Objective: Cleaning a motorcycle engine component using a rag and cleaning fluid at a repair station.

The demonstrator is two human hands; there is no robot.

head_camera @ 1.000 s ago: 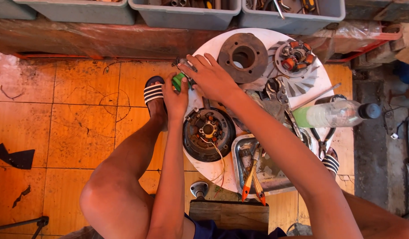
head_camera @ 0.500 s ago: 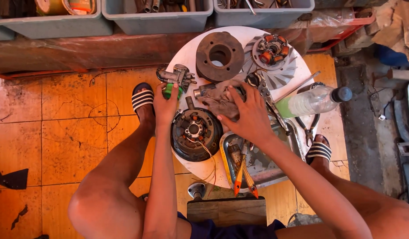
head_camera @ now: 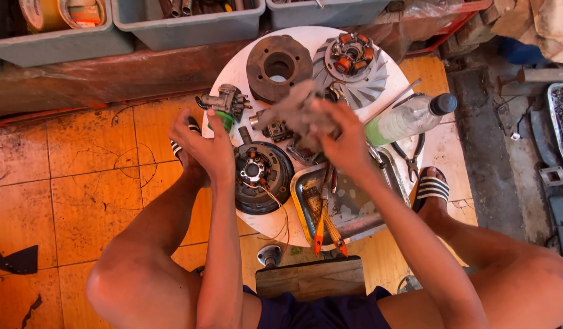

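where the right hand (head_camera: 342,143) closes around it, a grey, blurred metal part (head_camera: 290,109) hangs just above the round white tabletop (head_camera: 232,73), near a rusty brown drum (head_camera: 278,66); shape unclear. left hand (head_camera: 202,146) loosely spread, holding nothing, beside a small carburettor (head_camera: 225,100) and a dark round stator plate (head_camera: 260,176) with copper wires

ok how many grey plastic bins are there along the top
3 grey bins: one at top left holding tape rolls, one in the middle with tools, one to its right, mostly cut off by the frame. More may lie out of view.
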